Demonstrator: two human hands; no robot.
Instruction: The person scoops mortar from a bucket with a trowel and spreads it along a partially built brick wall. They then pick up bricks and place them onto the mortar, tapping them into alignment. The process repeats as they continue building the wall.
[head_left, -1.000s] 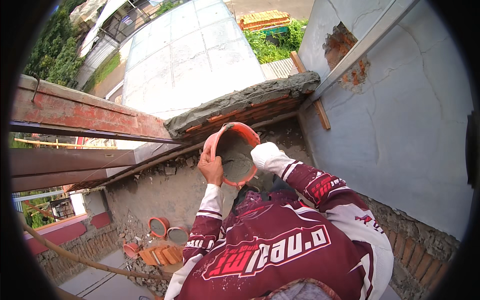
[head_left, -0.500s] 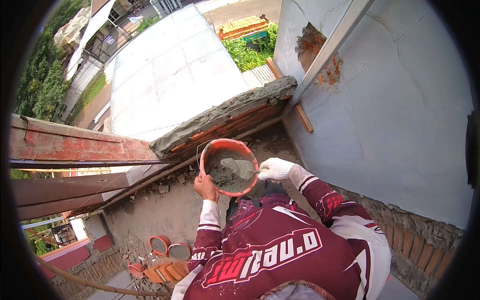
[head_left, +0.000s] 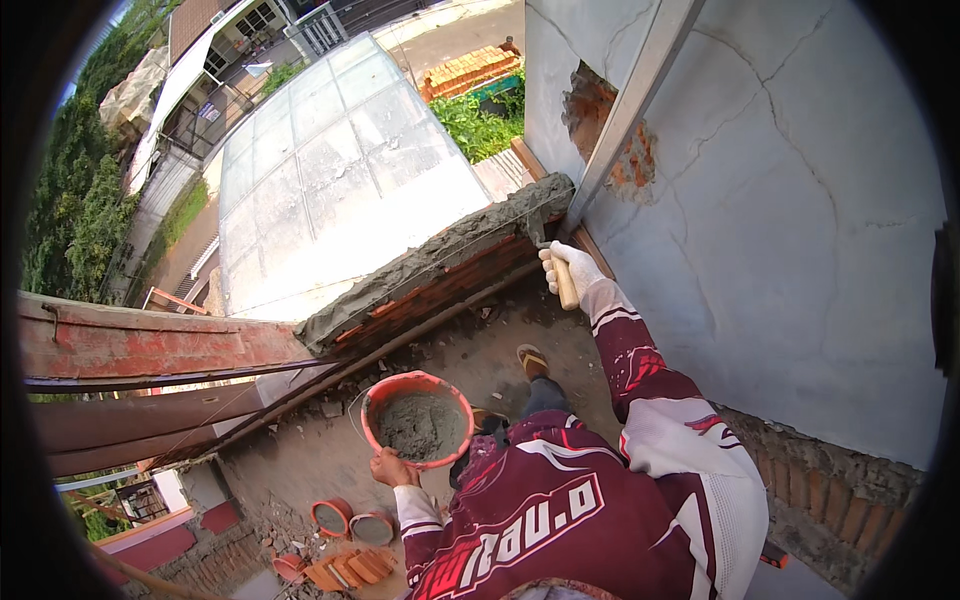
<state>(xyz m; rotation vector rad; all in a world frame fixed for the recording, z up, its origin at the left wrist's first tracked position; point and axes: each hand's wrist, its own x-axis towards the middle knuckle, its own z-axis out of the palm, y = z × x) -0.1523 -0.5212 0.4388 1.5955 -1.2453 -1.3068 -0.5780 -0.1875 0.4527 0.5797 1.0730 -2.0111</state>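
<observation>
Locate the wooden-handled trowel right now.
Head view, right of centre: the trowel is in the gloved right hand, by the right end of the mortar-topped brick wall, near the cracked grey wall.

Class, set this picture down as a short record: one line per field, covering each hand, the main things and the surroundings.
Left hand: bare, gripping the rim of an orange bucket
Bucket contents: grey mortar
Right hand: white-gloved, holding a wooden-handled trowel
Trowel blade: by the right end of the low brick wall; contact unclear
Wall top: rough grey mortar
Right side: cracked grey wall, with a broken patch exposing brick
Floor, lower left: loose bricks beside other buckets
</observation>
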